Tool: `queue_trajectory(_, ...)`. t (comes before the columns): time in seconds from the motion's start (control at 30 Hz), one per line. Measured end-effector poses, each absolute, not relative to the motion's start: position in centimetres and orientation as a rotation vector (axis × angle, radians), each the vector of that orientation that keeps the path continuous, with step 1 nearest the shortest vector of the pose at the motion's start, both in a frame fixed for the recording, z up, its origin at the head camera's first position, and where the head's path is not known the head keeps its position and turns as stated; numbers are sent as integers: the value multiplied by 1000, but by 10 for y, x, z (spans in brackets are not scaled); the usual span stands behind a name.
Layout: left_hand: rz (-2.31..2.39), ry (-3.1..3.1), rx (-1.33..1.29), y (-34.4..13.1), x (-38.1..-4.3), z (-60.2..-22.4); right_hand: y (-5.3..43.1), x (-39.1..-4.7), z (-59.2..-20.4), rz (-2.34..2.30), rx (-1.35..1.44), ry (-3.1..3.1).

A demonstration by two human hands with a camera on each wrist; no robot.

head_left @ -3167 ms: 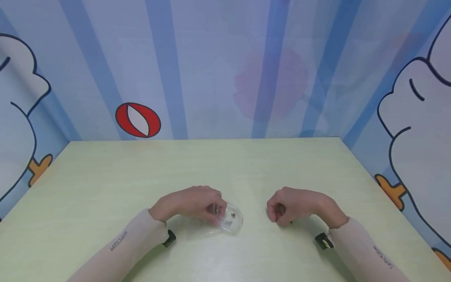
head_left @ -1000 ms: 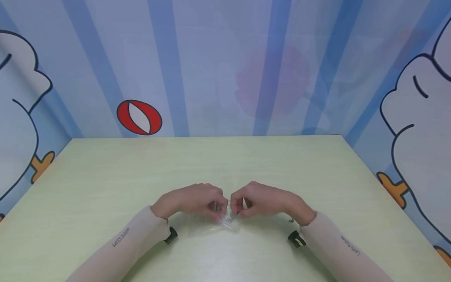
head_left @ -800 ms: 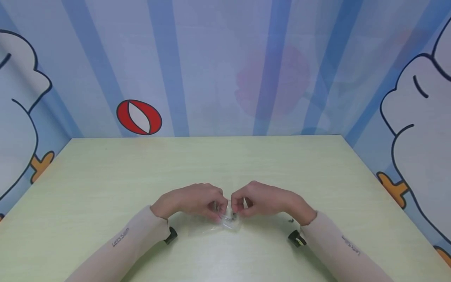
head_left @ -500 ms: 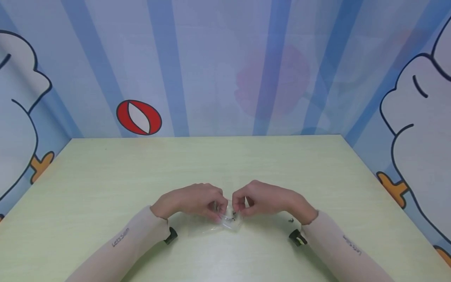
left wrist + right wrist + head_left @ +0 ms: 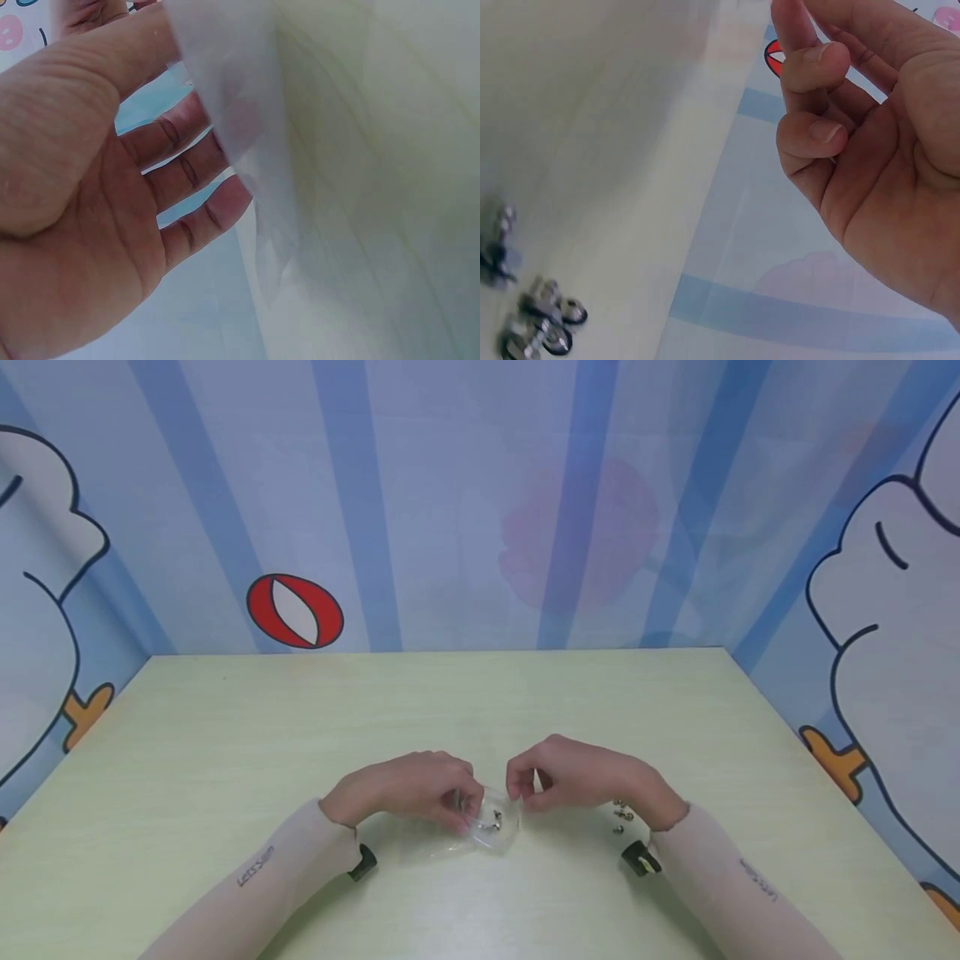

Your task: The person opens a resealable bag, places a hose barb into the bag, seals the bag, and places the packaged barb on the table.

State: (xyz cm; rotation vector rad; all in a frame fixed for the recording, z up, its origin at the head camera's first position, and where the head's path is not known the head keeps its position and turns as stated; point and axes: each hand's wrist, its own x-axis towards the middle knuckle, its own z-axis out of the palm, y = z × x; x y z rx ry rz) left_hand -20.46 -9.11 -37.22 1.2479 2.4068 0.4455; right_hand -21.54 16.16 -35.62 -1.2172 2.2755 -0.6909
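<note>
My left hand (image 5: 420, 793) pinches a clear plastic bag (image 5: 509, 828) near the middle of the table; its mouth is spread toward the right. Small dark and shiny metal pieces (image 5: 497, 819) lie inside. In the left wrist view the bag (image 5: 255, 120) is a blurred sheet across the fingers. My right hand (image 5: 577, 775) hovers just right of the bag, fingers bent, no object visible in it. Its thumb and index tips are cut off in the right wrist view. Several small silvery metal pieces with rings (image 5: 544, 322) lie on the table beneath the right wrist.
A pale green-yellow table (image 5: 300, 718) runs back to a blue striped cloth wall (image 5: 465, 510) with cartoon prints. Dark wrist cameras (image 5: 640, 858) sit below both cuffs. The right forearm partly covers the loose pieces (image 5: 622, 815).
The right hand came from the loose pieces to the bag with a small dark piece at its fingertips. That piece now lies in the bag, and the hand has backed off rightward. The left hand stays put.
</note>
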Motion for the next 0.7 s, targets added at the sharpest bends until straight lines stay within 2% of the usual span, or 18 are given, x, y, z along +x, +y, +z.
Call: queue_trajectory(0.7,465,2406,1248,-92,-203,-371,194,-227,-346,-640,-1067,2322)
